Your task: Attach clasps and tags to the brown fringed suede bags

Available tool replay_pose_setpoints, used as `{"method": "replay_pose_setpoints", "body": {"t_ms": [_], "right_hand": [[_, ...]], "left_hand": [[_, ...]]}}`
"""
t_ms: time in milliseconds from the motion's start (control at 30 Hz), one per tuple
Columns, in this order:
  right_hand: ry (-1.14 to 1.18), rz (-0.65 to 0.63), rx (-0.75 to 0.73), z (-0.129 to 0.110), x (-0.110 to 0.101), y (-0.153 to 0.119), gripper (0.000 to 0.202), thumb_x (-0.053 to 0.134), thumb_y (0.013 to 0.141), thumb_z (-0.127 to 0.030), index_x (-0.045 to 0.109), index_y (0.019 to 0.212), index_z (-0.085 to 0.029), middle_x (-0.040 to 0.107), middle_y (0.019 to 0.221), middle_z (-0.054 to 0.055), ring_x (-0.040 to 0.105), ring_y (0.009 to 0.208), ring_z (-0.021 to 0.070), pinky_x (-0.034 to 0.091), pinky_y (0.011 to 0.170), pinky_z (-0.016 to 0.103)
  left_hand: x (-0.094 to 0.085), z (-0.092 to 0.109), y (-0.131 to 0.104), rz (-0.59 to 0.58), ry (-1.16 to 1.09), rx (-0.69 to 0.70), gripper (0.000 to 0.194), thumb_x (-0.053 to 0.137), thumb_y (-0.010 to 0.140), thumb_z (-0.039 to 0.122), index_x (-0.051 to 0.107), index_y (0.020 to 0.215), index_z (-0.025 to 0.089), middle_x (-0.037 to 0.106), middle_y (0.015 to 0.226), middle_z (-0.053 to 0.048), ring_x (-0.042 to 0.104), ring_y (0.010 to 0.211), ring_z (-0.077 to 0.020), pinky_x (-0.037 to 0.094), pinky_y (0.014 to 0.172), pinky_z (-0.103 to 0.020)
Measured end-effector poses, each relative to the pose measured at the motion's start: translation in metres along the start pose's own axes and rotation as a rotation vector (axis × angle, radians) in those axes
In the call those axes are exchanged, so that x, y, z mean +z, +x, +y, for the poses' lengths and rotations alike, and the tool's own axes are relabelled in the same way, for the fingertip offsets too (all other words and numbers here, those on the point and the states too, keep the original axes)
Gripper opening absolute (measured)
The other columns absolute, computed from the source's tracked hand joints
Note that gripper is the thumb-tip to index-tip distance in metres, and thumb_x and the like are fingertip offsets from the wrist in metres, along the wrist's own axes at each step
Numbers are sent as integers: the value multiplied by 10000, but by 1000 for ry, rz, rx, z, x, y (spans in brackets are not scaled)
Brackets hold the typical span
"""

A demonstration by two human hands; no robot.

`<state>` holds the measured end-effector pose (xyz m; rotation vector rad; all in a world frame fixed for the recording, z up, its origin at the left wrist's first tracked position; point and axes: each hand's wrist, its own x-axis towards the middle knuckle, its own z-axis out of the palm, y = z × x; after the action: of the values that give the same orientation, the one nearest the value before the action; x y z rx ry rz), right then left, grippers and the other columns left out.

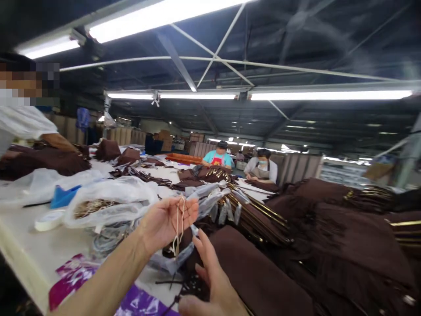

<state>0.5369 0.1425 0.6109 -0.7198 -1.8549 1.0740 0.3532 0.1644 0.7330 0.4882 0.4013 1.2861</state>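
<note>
My left hand (167, 219) is turned palm up, its fingers loosely spread, with a looped cream cord (179, 221) draped over them and dangling below; whether any finger pinches it, I can't tell. My right hand (213, 272) is released, fingers extended, just to the right of the cord and apart from it. It is blurred, and the bottom edge cuts it off at the wrist.

Under the cord's lower end, I can't clearly make out how the clear plastic wrap (174, 264) and dark pieces overlap. My left forearm hides part of the purple package (74, 281) on the near left of the worktop (19, 219); the pale marks on its shiny surface are too smeared to read. Beyond it sit a roll of white tape (49, 220), a blue piece (64, 196) and a translucent bag (113, 193) holding tan strands (94, 208), its far side hidden by its own folds.

Dark brown fabric (256, 267) is heaped to the right, running out of view, with gold-coloured rods (259, 210) partly buried in it. At the far side, one person wears a red apron (216, 159) with yellow marks I can't read; another wears a mask (262, 161). At the far left, a white sleeve (23, 120) is cut off by the edge. I can read no brand or label anywhere.
</note>
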Motion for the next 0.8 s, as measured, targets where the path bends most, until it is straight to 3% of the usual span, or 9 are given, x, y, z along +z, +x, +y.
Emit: {"method": "replay_pose_setpoints", "body": {"t_ms": [33,100,133,200,400,533,633,800], "right_hand": [[145,-24,28,-7,1,6,1080,849,649,-398,236,1526,-257,491,1430,134,492,1287,300,422,1026,430],[355,-31,82,-20,-1,13,721,795,705,-465,537,1319,-191,684,1094,96,645,1008,246,487,889,366],[386,-23,106,-24,-5,13,525,761,737,-502,649,1121,-162,700,889,61,660,839,214,502,784,325],[357,16,154,-28,-14,7,398,714,778,-545,683,820,-151,619,649,3,593,632,158,460,622,260],[325,174,286,-27,-50,-31,380,757,743,-557,685,774,-186,499,615,-51,431,534,104,406,537,221],[221,266,226,-23,-67,-47,392,725,775,-560,676,731,-173,524,645,-36,428,584,111,385,565,219],[77,289,165,-19,-71,-56,396,662,823,-540,651,695,-166,543,641,-26,450,612,123,374,581,225],[-140,308,220,-14,-75,-88,237,629,834,-412,700,775,-193,595,694,-13,504,668,155,402,603,236]], "left_hand": [[4,-13,3,-6,-28,-24,248,430,869,87,629,721,96,740,831,-124,726,776,-178,580,812,-313],[8,-35,11,-20,-57,-78,229,442,863,81,625,727,99,737,812,-115,724,770,-170,576,830,-307],[9,-45,15,-21,-56,-101,218,446,858,73,629,743,94,736,801,-112,723,761,-166,574,835,-303],[7,-63,24,-4,-13,-144,203,453,852,63,638,771,85,735,797,-111,719,746,-162,569,837,-300],[-20,-105,34,-12,385,-228,171,548,899,241,646,848,111,730,932,-121,699,800,-183,546,794,-308],[-37,-132,17,-105,721,-176,415,592,851,532,647,999,148,694,995,-95,650,847,-202,500,649,-273],[-37,-153,1,-227,1096,13,419,585,826,570,666,890,164,663,826,-41,594,768,-192,440,625,-259],[-36,-160,-9,-219,1692,550,345,433,918,356,519,621,204,578,668,-20,533,658,-174,350,604,-271]]}}
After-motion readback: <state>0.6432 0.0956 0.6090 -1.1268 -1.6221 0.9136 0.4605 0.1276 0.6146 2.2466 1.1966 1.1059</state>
